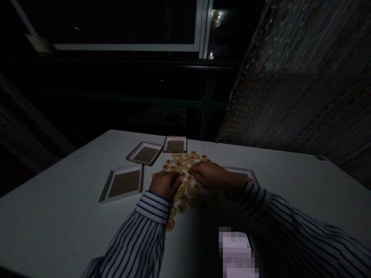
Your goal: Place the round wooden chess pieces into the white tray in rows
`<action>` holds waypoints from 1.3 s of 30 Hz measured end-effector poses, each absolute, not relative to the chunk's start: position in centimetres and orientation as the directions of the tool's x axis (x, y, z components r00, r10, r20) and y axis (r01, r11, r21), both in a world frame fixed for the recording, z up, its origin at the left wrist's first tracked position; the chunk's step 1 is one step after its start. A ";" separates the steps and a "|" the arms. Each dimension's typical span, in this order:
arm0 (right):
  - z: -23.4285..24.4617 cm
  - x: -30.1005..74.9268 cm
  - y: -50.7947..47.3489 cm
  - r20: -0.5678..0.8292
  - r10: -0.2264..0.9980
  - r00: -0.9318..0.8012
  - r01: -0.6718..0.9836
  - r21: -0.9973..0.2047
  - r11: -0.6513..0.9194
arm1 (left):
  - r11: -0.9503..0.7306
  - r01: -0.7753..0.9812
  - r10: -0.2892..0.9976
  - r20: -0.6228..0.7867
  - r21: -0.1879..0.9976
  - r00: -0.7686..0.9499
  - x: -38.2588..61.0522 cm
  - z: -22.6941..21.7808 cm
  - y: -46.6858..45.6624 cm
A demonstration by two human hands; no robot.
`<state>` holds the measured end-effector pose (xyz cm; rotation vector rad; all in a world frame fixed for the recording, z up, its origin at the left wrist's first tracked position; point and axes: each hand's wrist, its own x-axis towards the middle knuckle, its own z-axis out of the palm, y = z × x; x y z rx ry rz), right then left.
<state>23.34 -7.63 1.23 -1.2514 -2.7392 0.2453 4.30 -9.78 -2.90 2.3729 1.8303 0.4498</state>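
Observation:
Many round wooden xiangqi pieces [181, 208] lie loosely spread on the white table, some showing red or black characters and others plain. Among them, on the left side, rests my left hand [165, 183], its fingers curled and its thumb and fingertip at a red-marked piece [179, 179]. My right hand [209, 174] reaches in from the right with its fingertips drawn together over the middle of the pieces. What lies between those fingertips is hidden. Both hands cover part of the spread.
Three shallow open box parts stand left and behind the pieces: a white tray [141, 179] and two brown-edged trays [127, 157] [186, 144]. Another tray [242, 169] sits partly behind my right wrist. A blurred-out phone-like object [237, 255] lies near. A bead curtain [290, 85] hangs at right.

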 end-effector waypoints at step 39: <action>4.0 27.9 -10.0 0.152 0.822 -0.549 0.747 -0.352 0.564 | -0.544 0.747 0.769 0.583 0.383 0.261 5.7 -1.2 -11.6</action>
